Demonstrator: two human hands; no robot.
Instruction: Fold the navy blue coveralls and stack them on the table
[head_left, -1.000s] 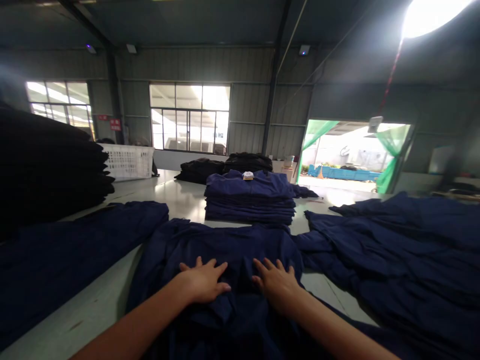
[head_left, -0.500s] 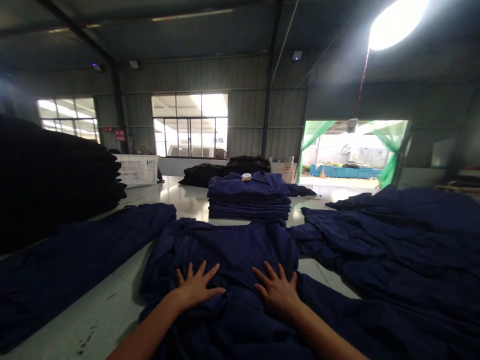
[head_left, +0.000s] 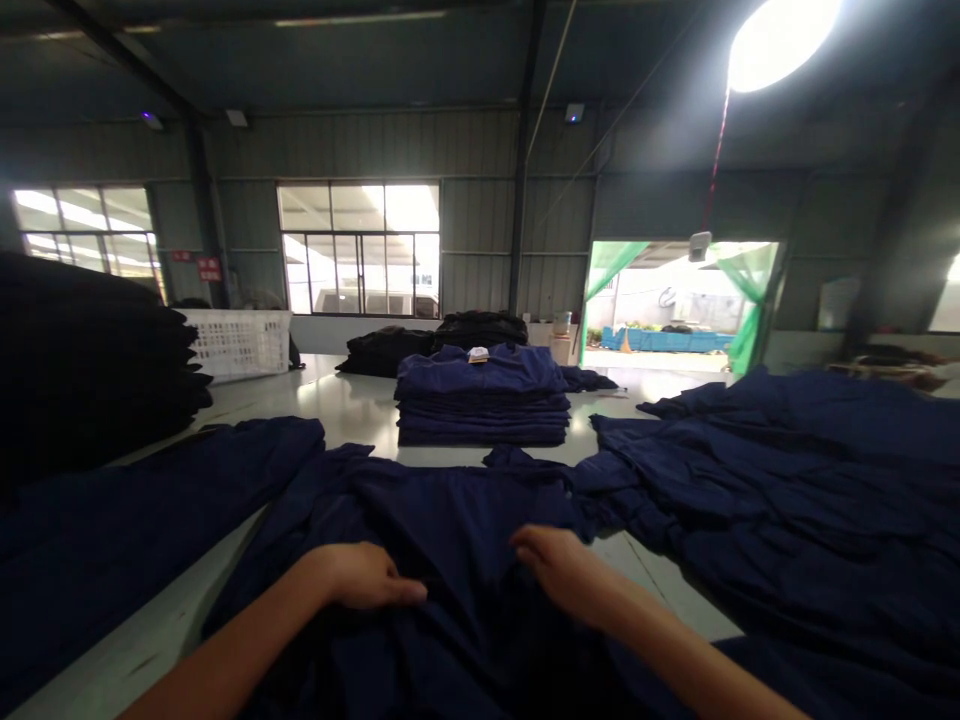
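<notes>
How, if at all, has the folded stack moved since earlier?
No: the folded stack keeps its place against the window behind; both just appear further left together.

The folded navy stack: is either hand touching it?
No, the left hand and right hand are at the nearer garment, apart from the stack.

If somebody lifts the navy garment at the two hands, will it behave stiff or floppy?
The navy garment is probably floppy: soft creases run through it. It likely will not roll, since it lies spread on the table. Being cloth, it seems hardly fragile.
</notes>
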